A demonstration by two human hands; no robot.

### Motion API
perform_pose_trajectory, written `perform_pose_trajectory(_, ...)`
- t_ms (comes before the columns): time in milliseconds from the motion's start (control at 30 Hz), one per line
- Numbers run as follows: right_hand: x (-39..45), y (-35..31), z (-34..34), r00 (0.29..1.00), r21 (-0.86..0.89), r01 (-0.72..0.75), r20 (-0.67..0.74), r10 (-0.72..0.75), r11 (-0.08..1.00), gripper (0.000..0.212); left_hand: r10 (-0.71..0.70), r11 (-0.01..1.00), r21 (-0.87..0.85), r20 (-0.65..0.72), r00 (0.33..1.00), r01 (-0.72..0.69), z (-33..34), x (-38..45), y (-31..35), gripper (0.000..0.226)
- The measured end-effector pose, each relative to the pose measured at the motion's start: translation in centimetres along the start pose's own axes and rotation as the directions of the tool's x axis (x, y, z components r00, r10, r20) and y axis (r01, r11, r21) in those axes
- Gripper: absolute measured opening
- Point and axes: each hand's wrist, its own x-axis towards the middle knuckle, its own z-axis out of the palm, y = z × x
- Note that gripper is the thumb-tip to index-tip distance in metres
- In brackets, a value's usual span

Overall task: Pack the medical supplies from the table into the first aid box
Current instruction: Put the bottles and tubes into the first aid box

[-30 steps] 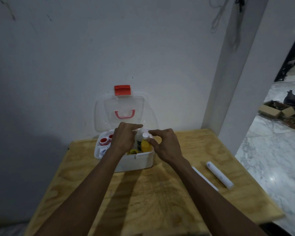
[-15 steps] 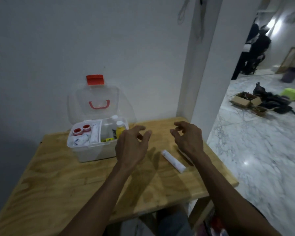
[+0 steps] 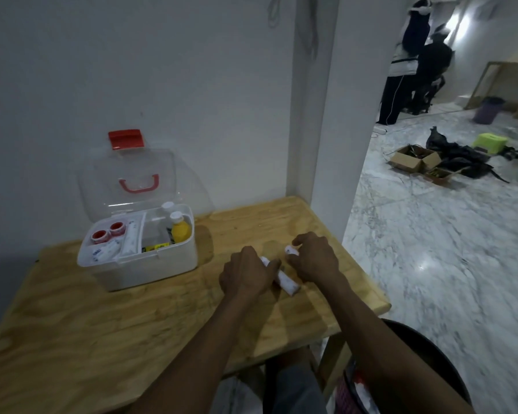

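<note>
Bare wood is lying open across the whole near-left part of the table (image 3: 72, 339), and a clear strip is running between the first aid box (image 3: 138, 264) and the hands. The box's lid (image 3: 138, 180) is standing upright against the wall, leaving the compartments reachable from above and from the front. The right compartment is standing crowded (a yellow bottle (image 3: 180, 230) and a white-capped one are rising above the rim). A white pillar (image 3: 335, 144) is blocking the table's far right corner.
</note>
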Motion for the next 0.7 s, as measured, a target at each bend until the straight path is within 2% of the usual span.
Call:
perform_pose_trajectory(233,0.6,0.8,0.3,0.999,0.017,-0.002,0.041,0.001,1.000,0.040,-0.027,0.999,0.017,0.016,0.999,0.027,0.5,0.9,1.2,0.049)
perform_pose_trajectory(367,0.4,0.7,-0.2,0.998,0.076,0.046,0.031,-0.049,0.996,0.040,-0.033,0.999,-0.033,0.054,0.998,0.035,0.2,1.0,1.6,0.040)
perform_pose_trajectory(533,-0.3,-1.0,-1.2,0.988,0.141,0.154,-0.046,-0.148,0.978,0.039,0.027,0.986,-0.163,-0.048,0.998,-0.035,-1.4,0.3,0.7,0.035)
perform_pose_trajectory(700,-1.1,-4.6,-1.7,0.965,0.203,0.254,-0.117,-0.234,0.946,0.034,0.095,0.943,-0.292,-0.214,0.972,-0.157,-5.4,-0.9,-1.6,0.026)
